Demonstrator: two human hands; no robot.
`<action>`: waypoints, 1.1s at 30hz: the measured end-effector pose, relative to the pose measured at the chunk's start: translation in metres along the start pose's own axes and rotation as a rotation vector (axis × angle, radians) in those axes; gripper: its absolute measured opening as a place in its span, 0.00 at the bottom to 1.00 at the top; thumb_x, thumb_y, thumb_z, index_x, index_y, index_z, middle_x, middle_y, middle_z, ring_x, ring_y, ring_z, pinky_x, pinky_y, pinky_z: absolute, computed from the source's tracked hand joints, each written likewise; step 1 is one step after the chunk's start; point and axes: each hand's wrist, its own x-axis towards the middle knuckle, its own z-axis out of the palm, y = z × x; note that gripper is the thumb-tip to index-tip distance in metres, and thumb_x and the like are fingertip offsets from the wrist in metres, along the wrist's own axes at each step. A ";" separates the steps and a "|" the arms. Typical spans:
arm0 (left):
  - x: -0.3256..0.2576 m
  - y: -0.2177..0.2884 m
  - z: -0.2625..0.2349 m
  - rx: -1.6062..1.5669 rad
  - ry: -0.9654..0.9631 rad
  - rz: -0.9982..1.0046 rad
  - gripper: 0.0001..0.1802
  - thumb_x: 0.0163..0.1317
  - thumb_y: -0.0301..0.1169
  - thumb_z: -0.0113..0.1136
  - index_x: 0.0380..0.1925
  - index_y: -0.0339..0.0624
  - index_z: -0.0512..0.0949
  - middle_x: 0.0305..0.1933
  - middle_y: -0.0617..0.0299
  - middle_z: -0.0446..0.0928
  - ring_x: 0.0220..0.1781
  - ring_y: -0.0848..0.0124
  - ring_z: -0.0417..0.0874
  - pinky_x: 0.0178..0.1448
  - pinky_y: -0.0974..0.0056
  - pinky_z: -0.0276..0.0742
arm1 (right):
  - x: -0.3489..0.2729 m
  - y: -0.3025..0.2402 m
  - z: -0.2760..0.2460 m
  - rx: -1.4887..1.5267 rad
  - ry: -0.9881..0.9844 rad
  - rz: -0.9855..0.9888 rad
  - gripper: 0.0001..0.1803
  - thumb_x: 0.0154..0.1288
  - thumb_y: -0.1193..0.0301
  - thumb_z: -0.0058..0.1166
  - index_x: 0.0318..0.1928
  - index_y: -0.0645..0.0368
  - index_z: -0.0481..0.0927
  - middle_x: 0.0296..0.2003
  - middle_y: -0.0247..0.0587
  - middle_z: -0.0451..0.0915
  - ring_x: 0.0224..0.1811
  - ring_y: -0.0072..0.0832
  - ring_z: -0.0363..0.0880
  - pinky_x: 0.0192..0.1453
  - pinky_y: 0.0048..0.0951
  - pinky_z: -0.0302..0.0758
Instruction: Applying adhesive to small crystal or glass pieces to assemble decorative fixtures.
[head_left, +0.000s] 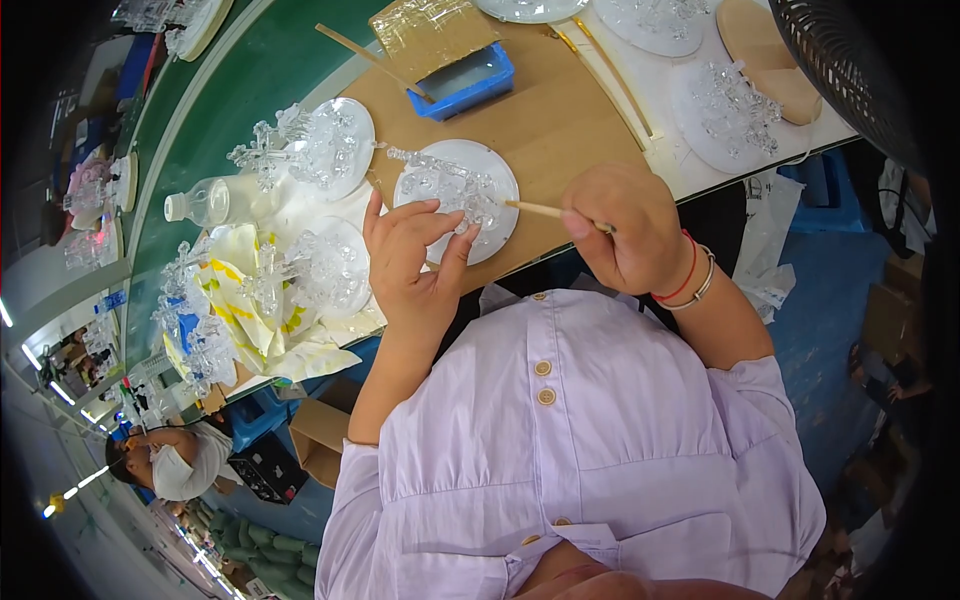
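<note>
A white round plate (507,185) lies in front of me, carrying clear plastic ornament pieces (447,180). At the plate's near left side, my left hand (412,255) has thumb and forefinger close together on a clear ornament, its other fingers bent and apart. My right hand (625,225) is closed round a thin wooden stick (540,209). The stick's tip points left and reaches the plate's right edge, by the clear pieces. Whether that tip has bristles is too small to tell.
Brown cardboard (560,120) covers the tabletop. Beyond the plate stands a blue tray (470,95) with a stick leaning on it. More plates of clear ornaments (340,150) stand left and right. A plastic bottle (215,203) lies left; a black fan (850,70) is far right. Another person (185,460) sits farther off.
</note>
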 end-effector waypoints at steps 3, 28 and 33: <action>0.001 0.002 0.001 0.011 -0.004 0.011 0.10 0.45 0.24 0.72 0.28 0.45 0.82 0.30 0.66 0.80 0.43 0.66 0.81 0.69 0.46 0.60 | 0.000 -0.004 0.002 0.001 0.051 -0.018 0.05 0.60 0.81 0.53 0.34 0.61 0.70 0.27 0.43 0.76 0.24 0.39 0.75 0.28 0.35 0.70; 0.004 -0.007 -0.015 -0.030 -0.053 0.073 0.15 0.47 0.31 0.73 0.35 0.45 0.80 0.35 0.63 0.79 0.44 0.63 0.79 0.69 0.47 0.60 | 0.009 0.005 0.002 -0.097 0.068 0.008 0.05 0.63 0.82 0.51 0.38 0.64 0.69 0.26 0.45 0.75 0.23 0.40 0.74 0.27 0.34 0.71; 0.035 -0.003 -0.021 0.050 0.056 0.180 0.23 0.49 0.32 0.72 0.47 0.44 0.77 0.42 0.58 0.79 0.51 0.56 0.77 0.69 0.45 0.58 | 0.012 0.016 0.005 -0.105 0.078 -0.004 0.05 0.64 0.81 0.50 0.39 0.65 0.69 0.26 0.47 0.75 0.23 0.39 0.74 0.27 0.33 0.70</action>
